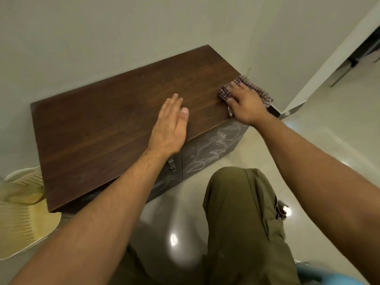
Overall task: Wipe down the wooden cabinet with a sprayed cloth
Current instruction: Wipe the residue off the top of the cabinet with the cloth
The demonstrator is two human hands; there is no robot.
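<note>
A low wooden cabinet [107, 128] with a dark brown top stands against the wall. Its dark front doors [209, 153] carry pale scribble marks and a small metal handle [171, 164]. My right hand [244, 105] presses a crumpled checked cloth [257, 89] flat onto the top's right end, near the front corner. My left hand [171, 128] lies flat on the top near the front edge, fingers together and stretched out, holding nothing.
A cream perforated plastic basket or chair [20, 219] sits left of the cabinet. My knee in olive trousers [238, 212] is in front of the doors on a glossy tiled floor. A white wall corner [298, 103] stands right of the cabinet. Something blue [320, 276] shows at bottom right.
</note>
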